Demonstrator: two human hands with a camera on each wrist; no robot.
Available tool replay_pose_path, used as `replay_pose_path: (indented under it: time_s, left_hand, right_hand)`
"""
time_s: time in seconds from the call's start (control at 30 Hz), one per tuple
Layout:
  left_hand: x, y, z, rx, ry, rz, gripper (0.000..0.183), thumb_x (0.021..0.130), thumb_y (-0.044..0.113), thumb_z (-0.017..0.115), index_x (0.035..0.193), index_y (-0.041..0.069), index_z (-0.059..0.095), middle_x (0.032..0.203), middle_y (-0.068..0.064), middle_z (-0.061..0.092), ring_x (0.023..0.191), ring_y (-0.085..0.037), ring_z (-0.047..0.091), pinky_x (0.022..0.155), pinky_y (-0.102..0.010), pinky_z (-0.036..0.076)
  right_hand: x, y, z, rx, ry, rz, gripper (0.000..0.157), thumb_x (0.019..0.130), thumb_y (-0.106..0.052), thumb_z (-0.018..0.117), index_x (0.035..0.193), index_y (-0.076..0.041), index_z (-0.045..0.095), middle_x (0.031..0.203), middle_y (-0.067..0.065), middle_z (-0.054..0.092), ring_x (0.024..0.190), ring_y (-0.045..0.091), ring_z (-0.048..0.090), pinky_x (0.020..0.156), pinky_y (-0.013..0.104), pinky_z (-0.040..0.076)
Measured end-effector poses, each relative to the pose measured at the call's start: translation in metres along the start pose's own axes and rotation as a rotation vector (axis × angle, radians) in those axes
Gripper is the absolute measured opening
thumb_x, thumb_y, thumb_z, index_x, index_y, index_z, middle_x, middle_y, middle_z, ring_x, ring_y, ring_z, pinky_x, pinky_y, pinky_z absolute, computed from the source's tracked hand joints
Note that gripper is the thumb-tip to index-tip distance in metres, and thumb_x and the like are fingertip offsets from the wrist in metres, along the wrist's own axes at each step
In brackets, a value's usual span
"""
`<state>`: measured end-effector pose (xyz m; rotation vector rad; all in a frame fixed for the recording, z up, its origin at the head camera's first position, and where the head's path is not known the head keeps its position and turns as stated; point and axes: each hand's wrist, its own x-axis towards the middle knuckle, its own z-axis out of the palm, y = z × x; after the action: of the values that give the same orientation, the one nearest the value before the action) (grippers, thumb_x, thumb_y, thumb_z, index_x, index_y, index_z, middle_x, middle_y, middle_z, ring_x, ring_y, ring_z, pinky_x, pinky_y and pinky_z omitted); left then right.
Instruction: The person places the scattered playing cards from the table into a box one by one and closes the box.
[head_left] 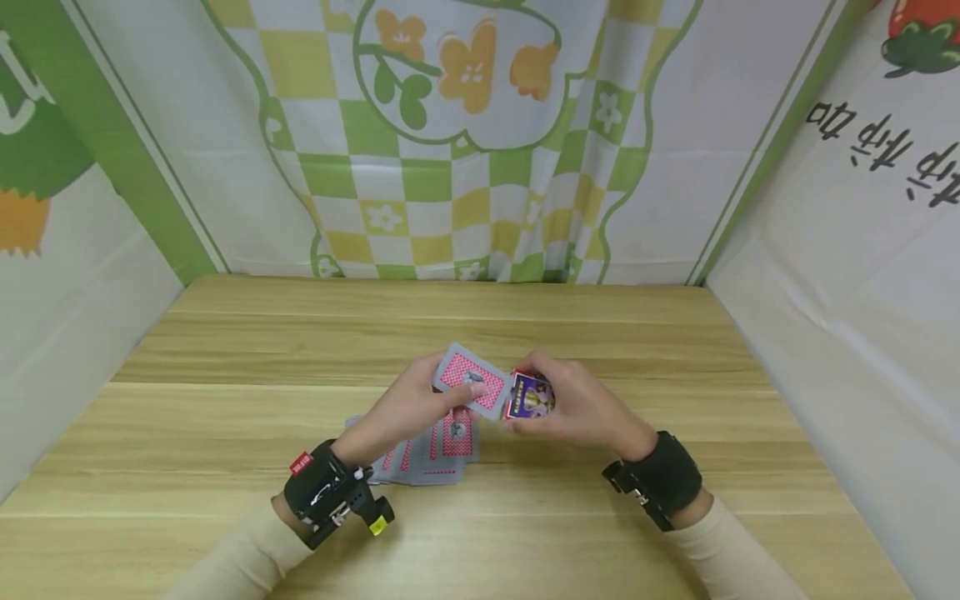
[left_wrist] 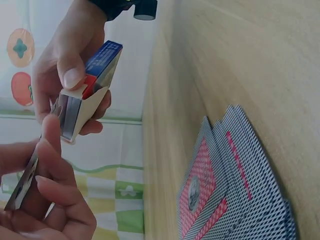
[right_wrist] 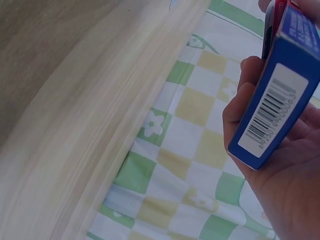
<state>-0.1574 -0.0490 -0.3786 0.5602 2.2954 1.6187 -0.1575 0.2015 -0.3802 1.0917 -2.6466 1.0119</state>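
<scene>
My left hand holds a playing card or thin packet of cards, its red patterned back facing up and the thumb lying across it. Gripped in my right hand is a blue card box with a gold trophy picture. The left wrist view shows the box's end flap raised and grey card edges inside its mouth. The held cards reach right up to that end of the box. On the table below the left hand lies a loose fan of face-down playing cards, partly hidden by that hand and wrist.
The wooden table runs back to a green-and-yellow checked cloth. White printed cloth walls stand at both sides. Both wrists wear black straps with small cameras.
</scene>
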Motion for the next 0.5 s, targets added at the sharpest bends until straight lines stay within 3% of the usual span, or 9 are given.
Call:
replay_pose_path:
  time_s: [0.23, 0.5]
  left_hand:
    - [-0.0007, -0.0008, 0.0048, 0.002, 0.096, -0.018, 0.028, 0.088, 0.038, 0.065, 0.107, 0.019, 0.056, 0.079, -0.012, 0.068, 0.071, -0.032, 0.062, 0.056, -0.033, 0.042]
    - [0.0001, -0.0006, 0.0104, -0.070, 0.081, 0.016, 0.027, 0.091, 0.032, 0.063, 0.112, 0.017, 0.055, 0.078, -0.007, 0.069, 0.072, -0.036, 0.062, 0.055, -0.035, 0.046]
  right_hand:
    - [0.0000, -0.0006, -0.0015, 0.011, -0.012, 0.023, 0.057, 0.071, -0.044, 0.079, 0.112, -0.014, 0.053, 0.090, -0.005, 0.060, 0.070, 0.006, 0.056, 0.055, 0.025, 0.054]
    - [0.0004, -0.0029, -0.0022, 0.009, 0.010, 0.010, 0.055, 0.070, -0.040, 0.081, 0.110, -0.013, 0.055, 0.087, -0.005, 0.061, 0.068, 0.005, 0.056, 0.053, 0.025, 0.053]
